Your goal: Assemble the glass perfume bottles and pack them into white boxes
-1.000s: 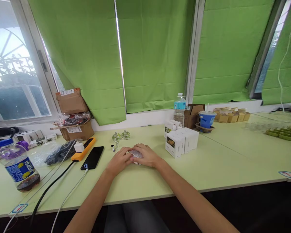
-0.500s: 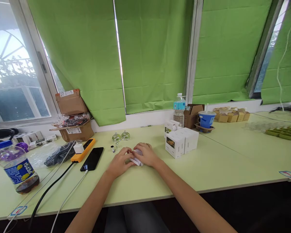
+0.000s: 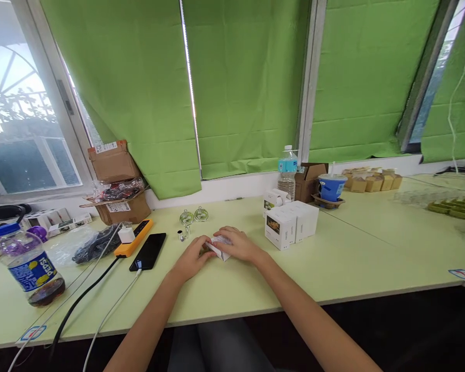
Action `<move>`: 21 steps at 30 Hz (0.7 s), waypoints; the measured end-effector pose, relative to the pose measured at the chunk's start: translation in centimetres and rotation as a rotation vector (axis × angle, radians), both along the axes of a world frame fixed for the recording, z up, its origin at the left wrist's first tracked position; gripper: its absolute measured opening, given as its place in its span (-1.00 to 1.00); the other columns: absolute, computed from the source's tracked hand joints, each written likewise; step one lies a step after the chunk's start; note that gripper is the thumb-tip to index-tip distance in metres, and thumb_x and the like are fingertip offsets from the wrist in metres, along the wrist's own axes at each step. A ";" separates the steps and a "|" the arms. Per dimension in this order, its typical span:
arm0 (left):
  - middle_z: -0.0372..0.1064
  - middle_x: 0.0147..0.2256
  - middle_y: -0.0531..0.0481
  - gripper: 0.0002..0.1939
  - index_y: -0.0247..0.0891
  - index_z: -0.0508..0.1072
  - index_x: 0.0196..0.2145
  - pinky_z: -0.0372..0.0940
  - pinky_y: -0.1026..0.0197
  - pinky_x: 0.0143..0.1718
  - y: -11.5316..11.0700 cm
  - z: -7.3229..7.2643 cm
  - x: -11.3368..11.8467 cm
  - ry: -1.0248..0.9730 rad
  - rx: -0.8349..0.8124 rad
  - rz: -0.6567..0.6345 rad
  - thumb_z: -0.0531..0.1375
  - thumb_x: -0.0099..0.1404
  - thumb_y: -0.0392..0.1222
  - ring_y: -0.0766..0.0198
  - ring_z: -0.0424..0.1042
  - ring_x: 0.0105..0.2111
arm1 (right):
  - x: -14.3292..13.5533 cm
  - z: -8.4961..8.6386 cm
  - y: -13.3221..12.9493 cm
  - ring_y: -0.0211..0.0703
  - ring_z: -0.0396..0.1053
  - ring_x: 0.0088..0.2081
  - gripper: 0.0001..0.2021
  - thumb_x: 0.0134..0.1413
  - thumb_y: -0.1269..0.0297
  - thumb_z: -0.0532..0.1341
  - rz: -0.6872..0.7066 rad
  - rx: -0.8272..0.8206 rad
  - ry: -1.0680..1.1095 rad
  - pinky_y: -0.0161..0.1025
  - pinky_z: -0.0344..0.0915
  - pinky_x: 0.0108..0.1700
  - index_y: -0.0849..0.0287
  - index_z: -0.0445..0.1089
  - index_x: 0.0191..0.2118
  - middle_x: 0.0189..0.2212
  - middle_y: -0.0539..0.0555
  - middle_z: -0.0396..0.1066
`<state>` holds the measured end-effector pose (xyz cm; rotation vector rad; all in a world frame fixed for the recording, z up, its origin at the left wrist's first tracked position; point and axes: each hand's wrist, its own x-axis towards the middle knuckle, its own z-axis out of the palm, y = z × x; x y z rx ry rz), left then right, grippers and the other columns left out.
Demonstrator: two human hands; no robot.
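A small white carton (image 3: 222, 252) lies on the table between my hands. My left hand (image 3: 194, 257) grips its left end, thumb and fingers curled round it. From the right, my right hand (image 3: 238, 245) closes over the carton's top and side, hiding part of it. Beyond my hands stand two round clear glass bottles with greenish labels, a left bottle (image 3: 186, 217) and a right bottle (image 3: 201, 214). A small silver cap (image 3: 180, 235) is in front of them. Several white cartons (image 3: 279, 231) with a picture panel stand to my right.
A black phone (image 3: 149, 251), an orange power strip (image 3: 141, 232) and a Pepsi bottle (image 3: 34, 276) are on the left, with cables over the table edge. A water bottle (image 3: 287, 168), a blue cup (image 3: 331, 188) and a green tray (image 3: 455, 208) stand at the right.
The carton between my hands has turned, and its white front faces show more plainly. My fingers have shifted slightly around it. The view has moved a little.
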<state>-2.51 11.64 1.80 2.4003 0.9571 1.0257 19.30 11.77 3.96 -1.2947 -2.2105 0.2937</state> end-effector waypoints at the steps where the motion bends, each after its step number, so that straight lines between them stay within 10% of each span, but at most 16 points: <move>1: 0.38 -0.16 -0.03 -0.77 -0.15 0.36 -0.04 0.34 0.15 -0.19 0.1 -0.1 0.0 -0.029 -0.027 0.007 0.16 0.36 -0.11 0.19 0.38 -0.19 | -0.1 0.0 0.0 0.04 0.26 0.14 -0.53 0.23 -0.20 0.08 0.005 0.003 0.016 0.00 0.12 0.15 -0.05 0.43 0.06 0.08 0.09 0.38; 21: 0.50 -0.07 -0.03 -0.85 -0.14 0.46 -0.11 0.35 0.05 -0.03 0.6 0.3 -0.1 0.270 0.453 0.032 0.21 0.35 -0.19 0.14 0.44 -0.06 | -2.2 -0.8 0.8 -0.01 0.32 -0.01 -0.69 0.33 0.08 -0.02 -0.269 0.060 -0.086 -0.03 0.14 0.01 0.02 0.42 -0.09 -0.01 0.06 0.39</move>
